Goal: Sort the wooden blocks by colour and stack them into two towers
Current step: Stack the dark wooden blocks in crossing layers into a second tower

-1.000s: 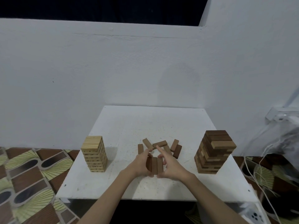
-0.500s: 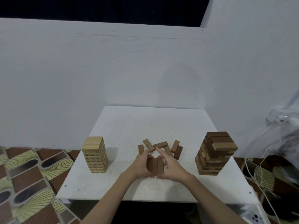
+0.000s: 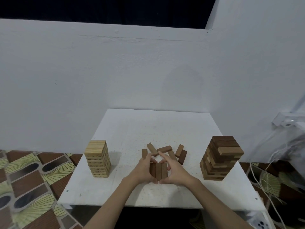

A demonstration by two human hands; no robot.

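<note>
A light wooden tower point(image 3: 97, 158) stands at the left of the white table point(image 3: 158, 126). On the right rises a taller dark tower point(image 3: 220, 158) with some light blocks in its lower rows. Three dark blocks point(image 3: 158, 170) lie side by side near the table's front, squeezed between my two hands. My left hand point(image 3: 144, 169) curls round their left side and my right hand point(image 3: 175, 172) round their right side. Several loose dark blocks point(image 3: 165, 150) lie scattered just behind my hands.
A white wall backs the table closely. Patterned floor tiles point(image 3: 33, 179) show at the left. White cables point(image 3: 264, 179) and a wall fitting point(image 3: 283, 121) hang at the right, close to the dark tower.
Both hands stay cupped around the three dark blocks, pressing them a little tighter together. The towers and loose blocks have not moved.
</note>
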